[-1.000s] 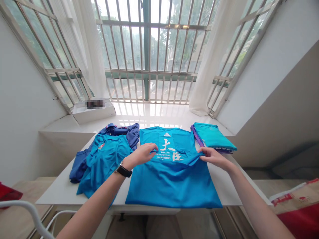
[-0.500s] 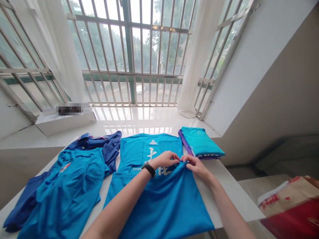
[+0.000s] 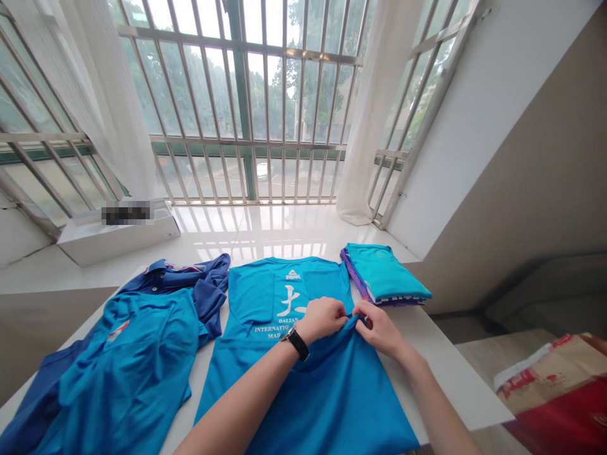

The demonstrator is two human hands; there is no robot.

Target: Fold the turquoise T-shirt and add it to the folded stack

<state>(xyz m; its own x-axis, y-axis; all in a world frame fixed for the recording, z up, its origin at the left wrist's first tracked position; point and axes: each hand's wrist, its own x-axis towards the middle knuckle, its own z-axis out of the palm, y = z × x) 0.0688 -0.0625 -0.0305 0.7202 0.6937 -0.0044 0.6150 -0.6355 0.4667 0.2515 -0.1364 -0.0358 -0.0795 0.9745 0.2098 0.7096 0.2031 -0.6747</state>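
A bright blue T-shirt (image 3: 327, 404) lies flat on the white table (image 3: 450, 360), with a white logo and "Dalian International" print on its chest. My left hand (image 3: 322, 319), a black watch (image 3: 296, 344) on its wrist, pinches a raised fold of this shirt. My right hand (image 3: 379, 328) grips the same fold beside it, and the two hands nearly touch. The fold covers the lower part of the print. To the left lie a bright blue polo shirt (image 3: 133, 360) and a navy shirt (image 3: 208, 291), partly overlapping.
A folded teal and purple garment stack (image 3: 384, 273) sits behind my right hand. A white box (image 3: 118, 237) stands on the glossy window sill (image 3: 265, 227), under barred windows with sheer curtains. A kraft and red bag (image 3: 552, 385) lies low at the right.
My hands have moved closer together, drawing the shirt's fold inward from its wide spread. The view has moved nearer the table and shifted, so the shirts sit lower and further left.
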